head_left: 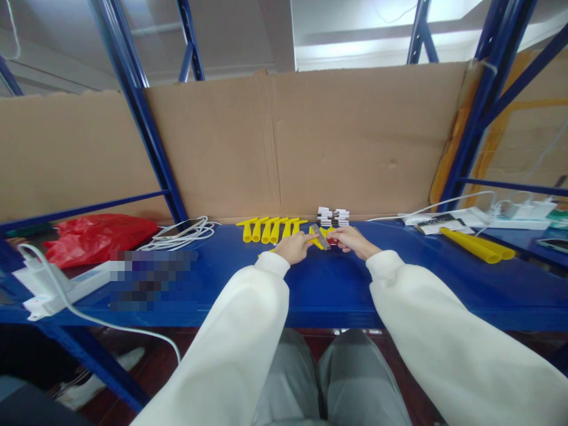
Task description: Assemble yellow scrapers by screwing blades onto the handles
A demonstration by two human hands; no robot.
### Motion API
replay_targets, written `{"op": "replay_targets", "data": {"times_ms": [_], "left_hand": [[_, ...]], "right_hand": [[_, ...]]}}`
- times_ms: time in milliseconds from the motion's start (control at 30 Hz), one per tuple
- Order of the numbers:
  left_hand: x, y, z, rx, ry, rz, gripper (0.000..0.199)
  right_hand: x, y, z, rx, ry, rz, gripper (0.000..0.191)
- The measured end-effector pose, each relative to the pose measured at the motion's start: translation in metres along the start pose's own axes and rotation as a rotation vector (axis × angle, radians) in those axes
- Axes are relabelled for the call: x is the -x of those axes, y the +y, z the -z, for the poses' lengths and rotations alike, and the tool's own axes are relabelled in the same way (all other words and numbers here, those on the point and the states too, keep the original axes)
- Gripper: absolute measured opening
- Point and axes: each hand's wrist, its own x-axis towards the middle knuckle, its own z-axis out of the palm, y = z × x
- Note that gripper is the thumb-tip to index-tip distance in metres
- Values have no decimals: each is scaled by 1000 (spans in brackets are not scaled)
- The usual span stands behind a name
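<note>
My left hand (294,247) is closed on a yellow piece, with a flat grey metal blade (321,237) at its fingertips. Close by on the right, my right hand (350,240) has its fingers pinched at something small and red, too small to make out. Several yellow handled pieces (266,232) stand in a row on the blue shelf beyond my left hand. Behind my hands are stacks of small white and black items (333,216). Part of the yellow pieces between my hands is hidden by the fingers.
A red plastic bag (97,238), coiled white cable (189,232) and white power strip (84,286) lie at the left. Two yellow cones (477,245) lie at the right near another power strip (515,223). A cardboard sheet (346,142) stands behind the shelf (248,296).
</note>
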Motion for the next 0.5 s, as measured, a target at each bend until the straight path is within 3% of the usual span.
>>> {"op": "replay_targets", "data": {"times_ms": [200, 333, 500], "left_hand": [[-1, -2, 0, 28, -4, 18, 46], [-2, -6, -1, 47, 14, 34, 45], [-4, -16, -6, 70, 69, 94, 43]], "right_hand": [[-14, 7, 17, 567, 295, 142, 22], [-11, 7, 26, 815, 227, 134, 29], [-5, 7, 25, 947, 72, 128, 33]]}}
